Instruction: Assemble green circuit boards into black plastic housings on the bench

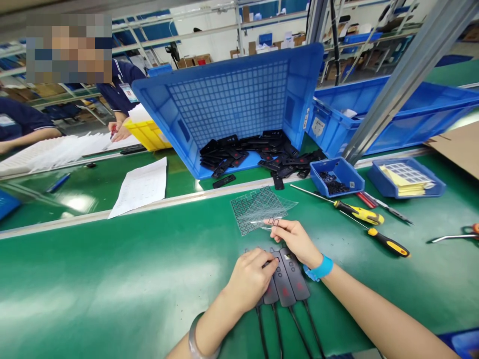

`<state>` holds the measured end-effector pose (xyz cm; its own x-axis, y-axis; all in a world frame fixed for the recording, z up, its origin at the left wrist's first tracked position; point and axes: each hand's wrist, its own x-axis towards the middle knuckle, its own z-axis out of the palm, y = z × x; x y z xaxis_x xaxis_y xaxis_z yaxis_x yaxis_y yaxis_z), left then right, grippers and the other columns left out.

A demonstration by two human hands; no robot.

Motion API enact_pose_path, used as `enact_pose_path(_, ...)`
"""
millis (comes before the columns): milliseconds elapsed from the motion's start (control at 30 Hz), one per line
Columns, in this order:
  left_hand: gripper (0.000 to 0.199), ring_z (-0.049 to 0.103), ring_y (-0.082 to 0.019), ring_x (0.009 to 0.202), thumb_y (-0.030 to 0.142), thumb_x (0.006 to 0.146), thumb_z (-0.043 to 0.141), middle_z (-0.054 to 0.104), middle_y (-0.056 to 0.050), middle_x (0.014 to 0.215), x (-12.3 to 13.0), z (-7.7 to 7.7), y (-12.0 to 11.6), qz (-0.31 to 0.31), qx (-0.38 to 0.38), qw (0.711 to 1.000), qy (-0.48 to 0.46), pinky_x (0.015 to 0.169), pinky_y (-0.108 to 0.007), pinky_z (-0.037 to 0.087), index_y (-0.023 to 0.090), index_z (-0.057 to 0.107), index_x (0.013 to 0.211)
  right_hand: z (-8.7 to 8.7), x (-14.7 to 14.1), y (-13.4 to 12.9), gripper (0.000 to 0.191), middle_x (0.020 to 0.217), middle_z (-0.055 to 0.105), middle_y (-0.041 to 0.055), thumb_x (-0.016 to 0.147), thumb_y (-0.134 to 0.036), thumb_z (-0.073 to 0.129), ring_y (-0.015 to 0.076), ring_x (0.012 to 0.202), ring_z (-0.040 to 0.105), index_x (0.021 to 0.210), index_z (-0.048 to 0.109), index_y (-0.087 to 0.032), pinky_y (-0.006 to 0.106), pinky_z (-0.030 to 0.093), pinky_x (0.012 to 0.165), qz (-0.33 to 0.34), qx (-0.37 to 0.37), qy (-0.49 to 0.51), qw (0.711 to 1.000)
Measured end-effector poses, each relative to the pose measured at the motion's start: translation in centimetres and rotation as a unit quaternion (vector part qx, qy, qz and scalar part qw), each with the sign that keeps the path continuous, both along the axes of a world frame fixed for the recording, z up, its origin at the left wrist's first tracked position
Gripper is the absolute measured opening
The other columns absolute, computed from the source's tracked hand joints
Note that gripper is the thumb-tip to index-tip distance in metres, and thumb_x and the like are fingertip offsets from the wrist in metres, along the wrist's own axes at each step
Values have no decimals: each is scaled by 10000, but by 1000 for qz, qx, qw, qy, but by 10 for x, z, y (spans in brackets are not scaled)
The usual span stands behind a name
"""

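Head view: right hand (pixel 297 242) pinches a strip (pixel 274 221), seemingly unapplied; left hand (pixel 247 279), grip unclear, lies over units (pixel 283 283) toward the surface's (pixel 149 279) near edge, two perhaps done; sheets (pixel 245 215) hold more squares.

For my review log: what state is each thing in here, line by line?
grey devices: side by side, cables attached
left hand: on the devices, fingers bent
right hand: pinching a clear piece with black squares
large blue bin: tipped over, black parts spilling out
small blue bin: upright, open, partly filled
screwdrivers: lying down, unheld
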<state>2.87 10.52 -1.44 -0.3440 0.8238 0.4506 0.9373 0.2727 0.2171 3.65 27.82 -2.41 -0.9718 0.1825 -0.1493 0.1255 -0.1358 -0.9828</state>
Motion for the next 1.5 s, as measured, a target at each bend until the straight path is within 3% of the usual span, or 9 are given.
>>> enact_pose_path(633,216,580,-210,713,101,912,431,637,-65,798,7,2,2,5,-76,995,60,601,-324,492,100,647,922,-1,0,0,293,631,591,-2,732,-343,614,121,571,468,917,726,-145,284,407,591,9,-3,1,1000)
enact_pose_path(833,151,541,-213,664,46,834,497,586,-64,732,16,11,6,2,-158,981,115,583,-334,459,74,642,868,0,1,-1,295,625,592,1,743,-345,597,121,567,464,910,737,-146,283,412,588,20,11,3,1000)
enact_pose_path(1067,78,522,-210,704,74,807,567,582,-63,761,8,10,10,-6,-159,980,120,592,-332,433,93,642,819,-2,1,-2,287,628,599,9,755,-345,587,131,585,481,885,744,-143,288,427,604,36,45,15,998)
enact_pose_path(1200,165,528,-199,711,93,861,509,589,-55,746,1,3,11,-1,-103,990,93,591,-322,437,133,643,772,-3,2,-2,330,643,618,16,773,-340,559,141,599,511,963,734,-135,293,446,616,43,72,24,996)
enact_pose_path(1300,244,548,-172,739,87,904,434,632,-47,805,-8,1,7,39,22,999,10,627,-297,465,165,662,860,-4,2,-2,318,624,603,7,793,-321,531,143,594,514,963,727,-138,287,442,609,54,96,39,993)
enact_pose_path(1400,270,573,-164,833,102,923,439,643,-60,925,-20,2,3,111,127,985,-44,729,-292,503,177,637,1092,-5,3,-3,240,606,579,-4,805,-283,515,142,584,497,845,717,-159,277,417,589,76,124,59,988)
enact_pose_path(1500,276,578,-155,802,165,929,496,622,-52,900,-29,2,2,133,156,976,-69,707,-287,519,197,616,1176,-3,5,-5,202,620,564,-2,804,-227,507,149,612,491,669,651,-183,281,395,612,92,160,86,979)
